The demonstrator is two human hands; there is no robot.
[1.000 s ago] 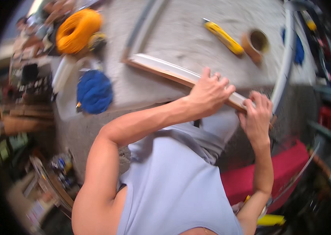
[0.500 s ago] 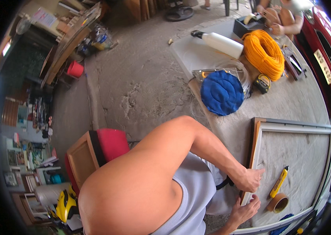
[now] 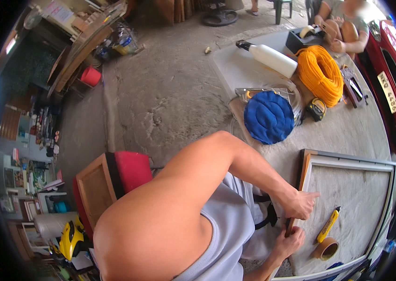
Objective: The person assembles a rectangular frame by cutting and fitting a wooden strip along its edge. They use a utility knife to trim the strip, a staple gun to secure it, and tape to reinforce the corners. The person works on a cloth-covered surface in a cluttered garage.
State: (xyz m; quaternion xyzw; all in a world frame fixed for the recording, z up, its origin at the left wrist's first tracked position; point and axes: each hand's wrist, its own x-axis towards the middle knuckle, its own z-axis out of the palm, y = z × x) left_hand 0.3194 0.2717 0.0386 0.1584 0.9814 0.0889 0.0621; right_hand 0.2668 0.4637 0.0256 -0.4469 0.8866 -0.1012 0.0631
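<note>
A rectangular picture frame [image 3: 347, 163], silver-grey with a dark outer side, lies on the covered table at the right; bare wood shows along its near-left rail. My left hand [image 3: 299, 204] is closed over that rail, its index finger stretched out across the frame's opening. Just below, my right hand [image 3: 291, 242] has its fingers curled against the same rail; its fingertips are partly hidden. Inside the frame's opening lie a yellow utility knife [image 3: 328, 225] and a roll of brown tape [image 3: 326, 249].
Farther up the table [image 3: 347, 131] are a blue round cushion [image 3: 268, 117], a tape measure [image 3: 316, 109], a coil of orange rope [image 3: 320, 76], a white bottle [image 3: 273, 60] and a staple gun [image 3: 355, 87]. Another person [image 3: 343, 28] sits beyond. A red chair [image 3: 132, 171] stands behind me.
My right hand's fingers have curled in more tightly at the rail. My left hand has moved slightly up along it. The whole view has shifted a little.
</note>
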